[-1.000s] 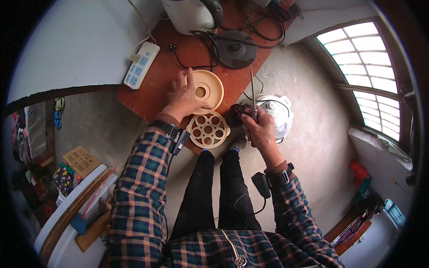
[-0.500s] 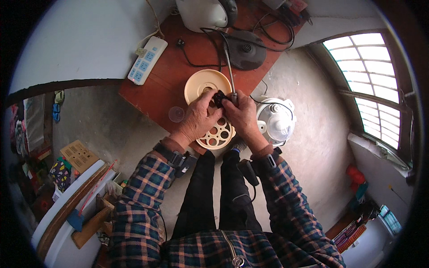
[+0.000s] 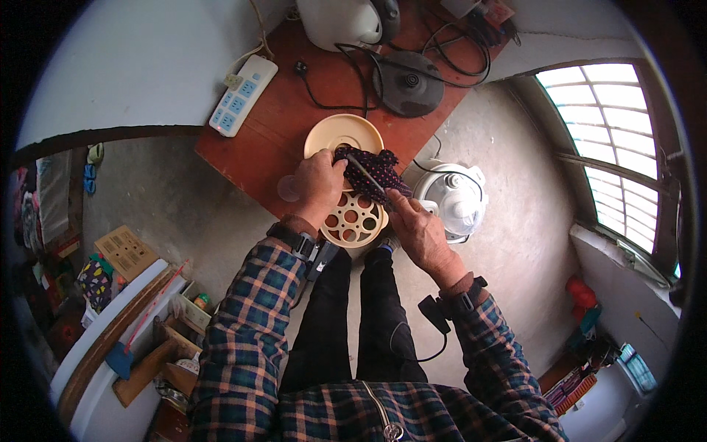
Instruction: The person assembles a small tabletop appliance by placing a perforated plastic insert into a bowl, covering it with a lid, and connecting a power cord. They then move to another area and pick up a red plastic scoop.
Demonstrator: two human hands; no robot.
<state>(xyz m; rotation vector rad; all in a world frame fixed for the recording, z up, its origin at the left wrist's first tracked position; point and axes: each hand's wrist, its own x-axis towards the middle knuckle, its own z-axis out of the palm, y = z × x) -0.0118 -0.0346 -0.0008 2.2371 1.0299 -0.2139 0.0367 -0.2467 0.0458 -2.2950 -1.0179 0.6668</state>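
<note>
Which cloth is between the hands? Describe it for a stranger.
Find the reddish-brown table. Toward its near end, by the round cream dish, a bunched dark cloth is between left hand and right hand. Unlike the plain dish, it has pinkish dots.

Grey floor (image 3: 515, 243), pale wall (image 3: 147, 74), barred window (image 3: 611, 144) (bright).

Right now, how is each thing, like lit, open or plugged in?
Dark dotted cloth: bunched.
Metal rod: slanting across the cloth.
Beige dish: face up.
Holed beige tray: lying flat.
Power strip: red light lit, one plug in.
Black plug: loose, unplugged.
White kettle: off its black base.
White appliance: on the floor.
</note>
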